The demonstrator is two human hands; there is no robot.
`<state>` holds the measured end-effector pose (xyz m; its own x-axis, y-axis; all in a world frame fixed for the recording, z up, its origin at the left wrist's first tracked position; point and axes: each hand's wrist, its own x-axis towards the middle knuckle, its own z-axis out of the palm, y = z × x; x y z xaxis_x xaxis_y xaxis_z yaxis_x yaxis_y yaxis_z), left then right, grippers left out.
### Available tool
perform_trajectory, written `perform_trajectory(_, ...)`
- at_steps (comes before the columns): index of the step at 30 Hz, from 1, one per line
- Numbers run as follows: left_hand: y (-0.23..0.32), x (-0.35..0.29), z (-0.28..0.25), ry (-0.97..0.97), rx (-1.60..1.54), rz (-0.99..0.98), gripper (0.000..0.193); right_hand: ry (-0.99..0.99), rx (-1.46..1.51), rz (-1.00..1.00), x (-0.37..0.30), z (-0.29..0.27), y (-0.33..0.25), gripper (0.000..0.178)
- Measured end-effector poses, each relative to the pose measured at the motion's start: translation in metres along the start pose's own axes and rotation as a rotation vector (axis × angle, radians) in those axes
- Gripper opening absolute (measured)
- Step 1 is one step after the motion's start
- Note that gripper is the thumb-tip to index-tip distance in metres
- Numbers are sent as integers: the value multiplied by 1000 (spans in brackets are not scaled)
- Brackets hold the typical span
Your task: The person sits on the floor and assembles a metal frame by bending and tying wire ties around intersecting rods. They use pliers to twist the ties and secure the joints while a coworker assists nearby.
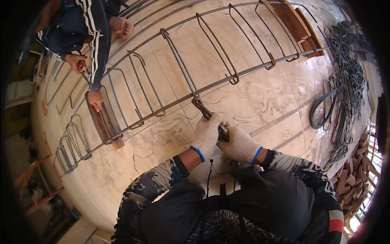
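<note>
Left hand [209,136], right hand [240,143] clamped on the pliers [202,108]

Bit of room's left on the scuffed pale floor [268,97] right of centre, bounded by a ribbed bar [252,70] above and a dark steel heap [346,65] along the right edge. Upper left's taken up by a co-worker [99,44]. Bent metal loops [179,61] are strung along the bar; gloves [231,151] are knit, blue-cuffed. The pliers' head is pointed up-left beyond the left hand, right by the bar mid-frame; contact can't be told.
</note>
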<state>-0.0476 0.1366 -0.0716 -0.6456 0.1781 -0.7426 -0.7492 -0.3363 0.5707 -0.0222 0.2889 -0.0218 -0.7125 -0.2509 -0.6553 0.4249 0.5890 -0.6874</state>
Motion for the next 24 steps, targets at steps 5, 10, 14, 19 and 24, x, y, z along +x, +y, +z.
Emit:
perform_trajectory(5, 18, -16, -4, -65, -128, -170, 17, -585, 744, 37, -5, -15, 16, 38)
perform_trajectory(10, 35, -18, -13, -204, -133, -279, 21, -571, 902, 283, -25, -30, -15, 33)
perform_trajectory(14, 47, -18, -12, -331, -269, -280, 22, -503, 760, 367, -28, -53, -44, 30)
perform_trajectory(19, 25, 0, -20, -423, -376, -227, 16, -133, 251, 9, -19, -13, -10, 44)
perform_trajectory(24, -1, 9, -9, -185, -260, -152, 13, 142, 81, -117, -7, 25, 29, 56)
